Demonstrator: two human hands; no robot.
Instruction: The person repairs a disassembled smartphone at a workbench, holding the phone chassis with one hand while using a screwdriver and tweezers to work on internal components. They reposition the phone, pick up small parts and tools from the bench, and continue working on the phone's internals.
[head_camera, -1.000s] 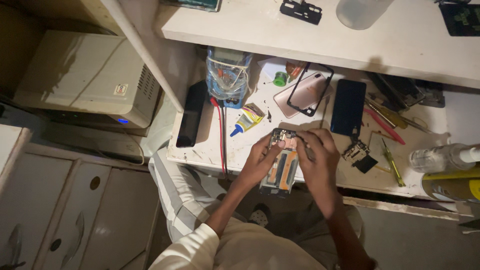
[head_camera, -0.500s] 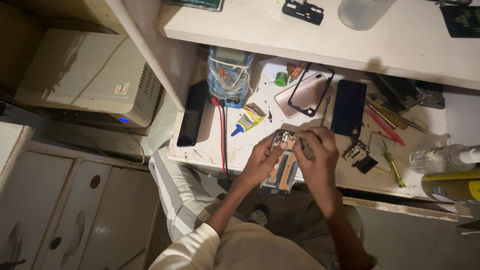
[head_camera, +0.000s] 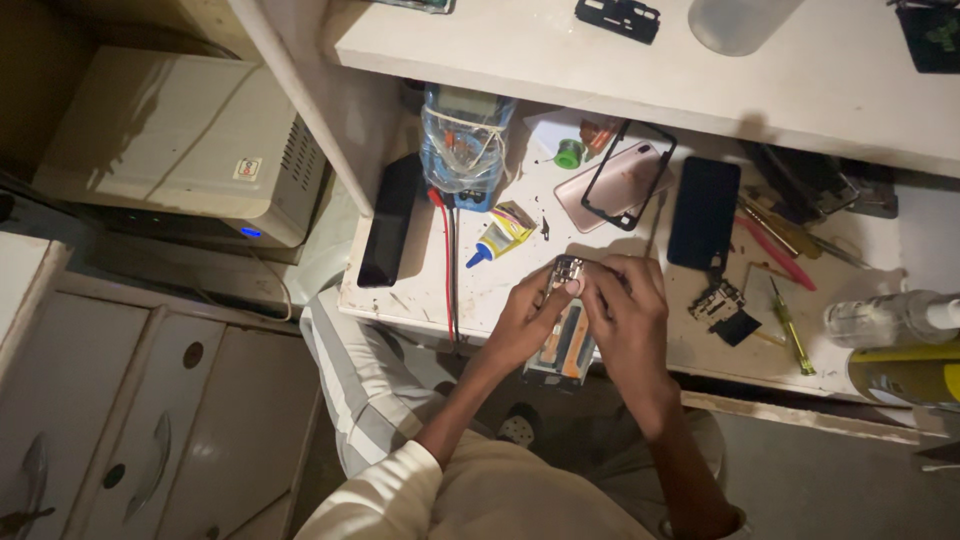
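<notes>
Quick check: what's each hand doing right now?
Left hand: fingers pinched on the opened phone at its top end.
Right hand: fingers curled over the same phone; exact grip cannot be told.

A scuffed white wooden worktable (head_camera: 420, 290) stands beneath a white overhead shelf (head_camera: 560, 60), lit by dim, warm light. To its left a cream boxy machine (head_camera: 170, 150) with a small blue lamp rests above pale cabinet drawers with oval cut-out handles (head_camera: 130, 420). Grey floor (head_camera: 840, 480) lies below.

Both hands, left hand (head_camera: 528, 318) and right hand (head_camera: 628, 312), pinch a small metal part (head_camera: 566, 271) above an opened phone (head_camera: 563, 345).
</notes>
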